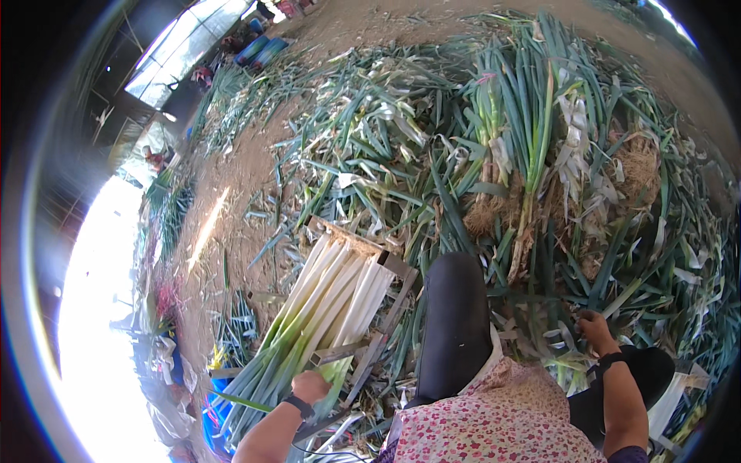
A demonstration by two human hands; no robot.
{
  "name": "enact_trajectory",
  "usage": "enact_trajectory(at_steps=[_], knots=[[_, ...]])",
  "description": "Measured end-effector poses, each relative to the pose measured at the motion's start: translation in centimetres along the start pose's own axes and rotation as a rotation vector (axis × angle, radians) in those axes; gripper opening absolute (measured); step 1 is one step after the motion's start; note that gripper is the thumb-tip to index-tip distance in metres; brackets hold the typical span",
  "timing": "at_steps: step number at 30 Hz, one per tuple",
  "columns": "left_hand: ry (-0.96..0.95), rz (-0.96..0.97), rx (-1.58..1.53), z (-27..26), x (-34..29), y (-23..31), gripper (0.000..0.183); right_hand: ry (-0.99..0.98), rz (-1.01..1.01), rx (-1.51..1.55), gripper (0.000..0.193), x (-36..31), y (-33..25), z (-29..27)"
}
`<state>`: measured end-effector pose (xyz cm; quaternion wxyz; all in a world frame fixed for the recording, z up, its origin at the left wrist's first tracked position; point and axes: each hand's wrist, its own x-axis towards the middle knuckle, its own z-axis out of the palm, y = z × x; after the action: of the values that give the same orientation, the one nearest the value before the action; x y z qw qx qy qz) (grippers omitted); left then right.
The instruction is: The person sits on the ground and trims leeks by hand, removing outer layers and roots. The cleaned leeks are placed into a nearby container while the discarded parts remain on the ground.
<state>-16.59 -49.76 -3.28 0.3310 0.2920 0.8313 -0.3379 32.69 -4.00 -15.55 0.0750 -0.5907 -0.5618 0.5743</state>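
Note:
At the left, trimmed leeks (328,285) lie side by side in a metal rack (386,305), their white ends against its end board (345,231). Over their green leaves my left hand (310,386) is closed, its fingers curled round a leek among them; the grip is partly hidden. My right hand (596,333) is out to the right, beside my knee and above loose leaves. Its fingers are pressed together, and what is in them, if anything, does not show clearly. Untrimmed leeks (532,116) with brown roots (637,174) lie beyond it.
Stripped leaves (370,131) cover much of the ground ahead. My dark-covered knee (455,309) stands between the rack and the right-hand heap. A blue container (218,417) is below the leek tops at lower left. Bare soil (239,170) shows farther left.

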Motion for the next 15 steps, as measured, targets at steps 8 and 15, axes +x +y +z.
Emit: enact_trajectory(at_steps=[8, 15], knots=[[0.808, 0.401, -0.519, -11.0, 7.4, 10.6, 0.033, 0.029, -0.064, -0.051, 0.039, 0.7, 2.9, -0.5], [0.578, -0.020, -0.585, -11.3, 14.6, 11.5, 0.042, 0.096, -0.121, -0.086, 0.036, 0.0, 1.7, -1.3]])
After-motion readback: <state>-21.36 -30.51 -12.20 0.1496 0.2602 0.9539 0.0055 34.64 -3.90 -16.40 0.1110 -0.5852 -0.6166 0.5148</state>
